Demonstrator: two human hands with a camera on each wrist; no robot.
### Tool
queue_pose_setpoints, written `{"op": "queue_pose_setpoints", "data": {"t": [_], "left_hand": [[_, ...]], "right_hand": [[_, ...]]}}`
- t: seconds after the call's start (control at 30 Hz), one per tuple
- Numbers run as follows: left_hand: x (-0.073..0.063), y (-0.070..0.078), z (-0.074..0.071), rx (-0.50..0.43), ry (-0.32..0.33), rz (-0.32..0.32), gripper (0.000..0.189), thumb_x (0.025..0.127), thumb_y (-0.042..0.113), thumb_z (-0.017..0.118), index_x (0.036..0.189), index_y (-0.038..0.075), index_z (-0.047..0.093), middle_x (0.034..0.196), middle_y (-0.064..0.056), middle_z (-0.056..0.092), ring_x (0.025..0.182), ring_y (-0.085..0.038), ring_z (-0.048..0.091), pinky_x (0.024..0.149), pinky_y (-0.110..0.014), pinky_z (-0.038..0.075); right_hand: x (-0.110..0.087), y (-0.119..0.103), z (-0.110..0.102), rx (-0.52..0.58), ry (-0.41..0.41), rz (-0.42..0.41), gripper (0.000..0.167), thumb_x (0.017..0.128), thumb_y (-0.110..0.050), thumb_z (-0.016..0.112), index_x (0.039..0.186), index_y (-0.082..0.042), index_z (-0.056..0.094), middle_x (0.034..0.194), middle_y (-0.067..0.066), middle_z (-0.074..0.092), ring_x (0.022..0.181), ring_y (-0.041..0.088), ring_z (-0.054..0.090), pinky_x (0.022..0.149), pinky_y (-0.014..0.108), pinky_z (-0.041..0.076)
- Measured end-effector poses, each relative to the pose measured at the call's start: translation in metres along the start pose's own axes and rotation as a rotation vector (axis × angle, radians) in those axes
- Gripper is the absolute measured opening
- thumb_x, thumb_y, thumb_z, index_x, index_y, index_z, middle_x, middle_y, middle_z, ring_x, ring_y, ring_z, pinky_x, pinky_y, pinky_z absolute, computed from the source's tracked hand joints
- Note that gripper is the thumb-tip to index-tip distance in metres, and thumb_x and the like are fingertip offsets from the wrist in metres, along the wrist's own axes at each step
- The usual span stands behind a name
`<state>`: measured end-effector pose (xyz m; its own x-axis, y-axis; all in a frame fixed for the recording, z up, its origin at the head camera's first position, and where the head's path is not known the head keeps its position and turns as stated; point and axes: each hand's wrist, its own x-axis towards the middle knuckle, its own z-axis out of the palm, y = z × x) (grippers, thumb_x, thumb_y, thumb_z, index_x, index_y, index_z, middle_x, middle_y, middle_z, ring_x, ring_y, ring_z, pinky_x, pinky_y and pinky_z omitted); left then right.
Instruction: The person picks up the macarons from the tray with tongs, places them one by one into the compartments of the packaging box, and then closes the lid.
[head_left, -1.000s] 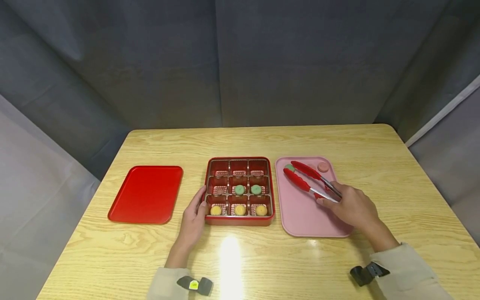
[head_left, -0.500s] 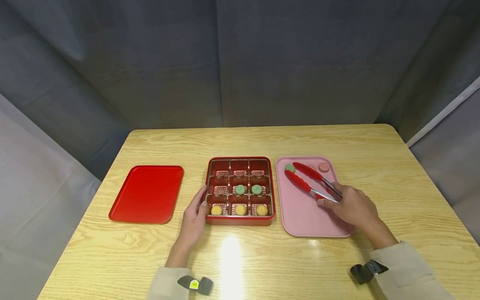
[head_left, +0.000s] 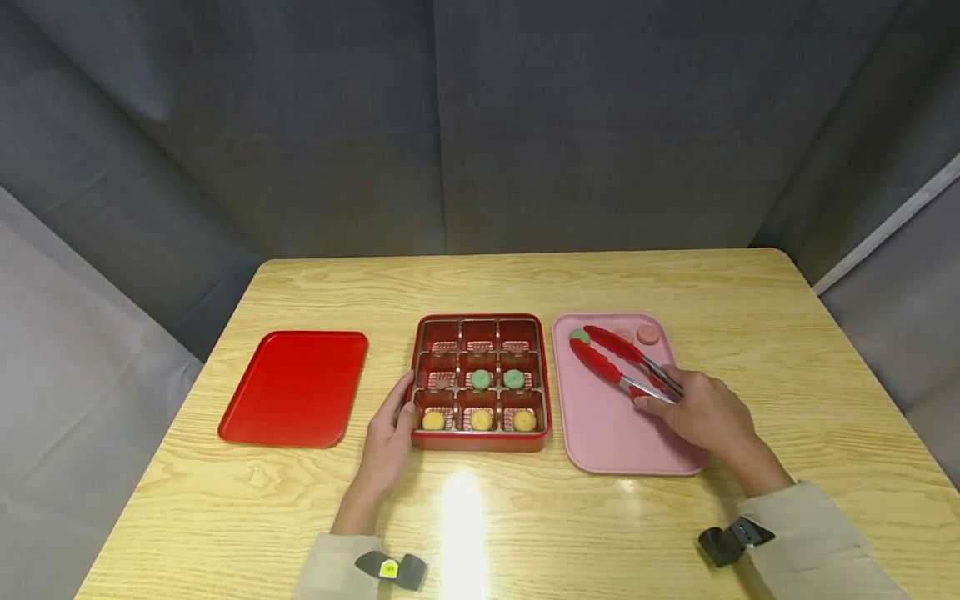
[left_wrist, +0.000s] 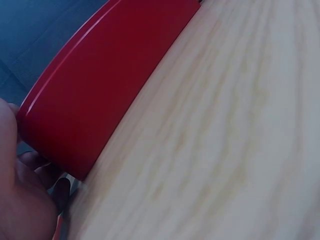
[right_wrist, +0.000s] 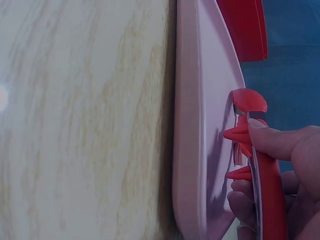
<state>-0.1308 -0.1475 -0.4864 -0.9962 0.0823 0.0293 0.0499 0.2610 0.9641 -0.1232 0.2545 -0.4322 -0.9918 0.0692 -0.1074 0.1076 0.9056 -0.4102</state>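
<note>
The right hand point(right_wrist: 306, 155) is gripping red tongs point(right_wrist: 272, 200) at the lower right, over a pink tray point(right_wrist: 188, 125) running down the middle. A wooden table point(right_wrist: 90, 120) is filling the left; a red box point(right_wrist: 245, 30) is showing at the upper right.

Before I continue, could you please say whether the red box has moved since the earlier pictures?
No, the red box has stayed put against the table's back edge.

I look forward and down at the counter point(head_left: 480, 283) from the head — up close, my left wrist view shares the red box point(head_left: 478, 444), my right the pink tray point(head_left: 607, 433).
</note>
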Motion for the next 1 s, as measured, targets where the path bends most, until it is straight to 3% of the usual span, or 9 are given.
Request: {"op": "queue_pose_setpoints", "data": {"t": [0.2,0.33,0.5,0.63,0.93,1.0], "left_hand": [[0.0,0.001,0.0,0.014,0.013,-0.004,0.046,0.102,0.012,0.038,0.146,0.025,0.035,0.147,-0.006,0.039,0.125,-0.02,0.047,0.101,-0.035,0.04],[-0.001,0.002,0.0,0.019,0.013,-0.001,0.046,0.102,0.013,0.038,0.146,0.025,0.035,0.147,-0.007,0.038,0.126,-0.019,0.045,0.102,-0.036,0.039],[0.0,0.001,0.0,0.023,0.011,0.008,0.046,0.102,0.014,0.038,0.146,0.025,0.035,0.149,-0.007,0.037,0.13,-0.019,0.041,0.104,-0.038,0.037],[0.0,0.001,-0.001,0.031,0.002,-0.005,0.046,0.102,0.015,0.038,0.147,0.026,0.034,0.15,-0.006,0.035,0.131,-0.019,0.039,0.105,-0.039,0.036],[-0.007,0.03,-0.002,0.021,-0.029,-0.029,0.047,0.101,0.008,0.036,0.148,0.01,0.03,0.15,-0.016,0.031,0.133,-0.028,0.038,0.106,-0.043,0.035],[-0.006,0.027,-0.002,0.03,-0.026,-0.037,0.047,0.102,0.009,0.036,0.148,0.013,0.03,0.151,-0.014,0.031,0.133,-0.027,0.038,0.105,-0.042,0.036]], "right_hand": [[-0.001,-0.002,-0.002,0.008,0.012,-0.016,0.078,0.077,-0.043,0.075,0.129,0.009,0.051,0.1,0.027,0.063,0.069,0.025,0.051,0.05,0.029,0.032],[-0.002,-0.005,-0.005,0.015,0.019,-0.03,0.078,0.077,-0.043,0.074,0.129,0.009,0.051,0.084,0.018,0.063,0.066,0.023,0.048,0.05,0.029,0.031],[-0.005,-0.012,-0.01,0.026,0.046,-0.076,0.072,0.077,-0.043,0.074,0.126,0.007,0.055,0.065,0.006,0.052,0.062,0.022,0.044,0.049,0.029,0.028],[-0.007,-0.019,-0.013,0.043,0.072,-0.116,0.067,0.076,-0.042,0.076,0.122,0.004,0.058,0.061,0.004,0.044,0.056,0.019,0.039,0.046,0.03,0.026],[-0.01,-0.032,-0.015,0.061,0.125,-0.169,0.062,0.075,-0.037,0.079,0.123,-0.002,0.06,0.059,0.002,0.047,0.054,0.017,0.041,0.047,0.029,0.03],[-0.011,-0.035,-0.015,0.067,0.123,-0.173,0.066,0.075,-0.038,0.079,0.126,-0.002,0.059,0.059,0.002,0.046,0.054,0.017,0.041,0.046,0.029,0.03]]}}
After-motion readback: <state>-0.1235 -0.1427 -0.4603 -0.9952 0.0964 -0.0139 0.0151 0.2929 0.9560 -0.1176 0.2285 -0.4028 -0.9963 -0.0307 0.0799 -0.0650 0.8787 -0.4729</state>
